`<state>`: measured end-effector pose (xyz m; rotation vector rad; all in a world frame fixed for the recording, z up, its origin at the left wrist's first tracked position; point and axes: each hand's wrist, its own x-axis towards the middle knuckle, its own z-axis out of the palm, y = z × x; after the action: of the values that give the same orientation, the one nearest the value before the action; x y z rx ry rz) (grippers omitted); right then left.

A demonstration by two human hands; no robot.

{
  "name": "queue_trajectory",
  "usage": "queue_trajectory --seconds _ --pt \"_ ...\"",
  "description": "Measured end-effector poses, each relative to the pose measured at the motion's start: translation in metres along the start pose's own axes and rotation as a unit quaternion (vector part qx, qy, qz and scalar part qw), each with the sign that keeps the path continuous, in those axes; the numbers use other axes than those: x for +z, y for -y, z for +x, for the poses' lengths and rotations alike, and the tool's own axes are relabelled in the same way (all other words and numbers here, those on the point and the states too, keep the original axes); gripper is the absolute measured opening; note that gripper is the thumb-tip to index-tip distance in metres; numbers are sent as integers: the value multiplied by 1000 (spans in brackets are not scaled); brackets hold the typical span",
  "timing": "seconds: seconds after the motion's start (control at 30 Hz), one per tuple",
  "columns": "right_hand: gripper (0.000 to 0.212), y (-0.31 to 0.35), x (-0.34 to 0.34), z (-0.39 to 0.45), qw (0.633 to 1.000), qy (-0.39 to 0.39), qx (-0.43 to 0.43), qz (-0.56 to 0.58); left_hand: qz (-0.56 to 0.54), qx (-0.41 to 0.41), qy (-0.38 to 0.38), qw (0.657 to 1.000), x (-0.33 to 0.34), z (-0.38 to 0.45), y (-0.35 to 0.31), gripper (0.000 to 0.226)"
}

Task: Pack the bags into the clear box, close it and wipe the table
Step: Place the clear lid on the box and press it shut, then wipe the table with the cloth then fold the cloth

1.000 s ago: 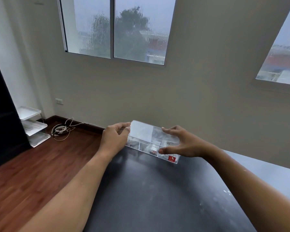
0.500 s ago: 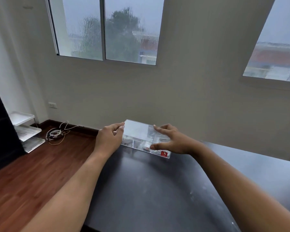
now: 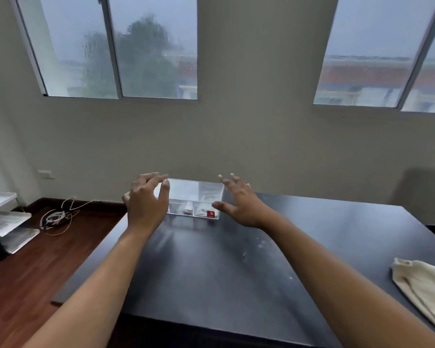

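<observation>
The clear box (image 3: pixel 195 194) stands on the dark table (image 3: pixel 211 267) at its far left corner, lid down, with small bags and a red label (image 3: pixel 210 214) showing through the front wall. My left hand (image 3: pixel 146 202) hovers at the box's left end, fingers spread, thumb near the lid corner. Just right of the box, my right hand (image 3: pixel 239 204) is open with its fingers apart, not touching it. Neither hand holds anything.
A cream cloth (image 3: pixel 422 282) lies at the table's right edge. White specks dot the tabletop (image 3: pixel 251 249). On the wooden floor to the left are a coil of white cable (image 3: pixel 57 217) and a white tiered rack (image 3: pixel 5 219). The wall is right behind the box.
Both hands have let go of the box and opened beside it. The box now rests on the table's far corner. The view has swung right, showing the cloth.
</observation>
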<state>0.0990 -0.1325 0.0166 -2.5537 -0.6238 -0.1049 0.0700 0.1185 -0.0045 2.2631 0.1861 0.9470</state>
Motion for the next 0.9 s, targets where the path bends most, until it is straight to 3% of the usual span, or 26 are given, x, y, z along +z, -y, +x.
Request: queue_trajectory --seconds 0.13,0.33,0.5,0.57,0.73,0.9 --pt "77 -20 -34 -41 999 -22 33 -7 -26 63 10 998 22 -17 -48 19" --pt "75 -63 -76 -115 993 -41 115 -6 -146 122 99 977 64 -62 -132 22" --pt "62 -113 -113 -174 975 -86 199 -45 -112 194 205 953 104 -111 -194 19" --pt "68 -138 -133 -202 963 -96 245 -51 -97 228 244 938 119 -132 -219 24" --pt "109 -196 -175 -277 914 -96 390 -56 -60 304 297 903 148 -185 -276 38" --pt "95 -222 -171 -320 909 -64 412 -23 19 314 372 873 164 -224 -316 76"
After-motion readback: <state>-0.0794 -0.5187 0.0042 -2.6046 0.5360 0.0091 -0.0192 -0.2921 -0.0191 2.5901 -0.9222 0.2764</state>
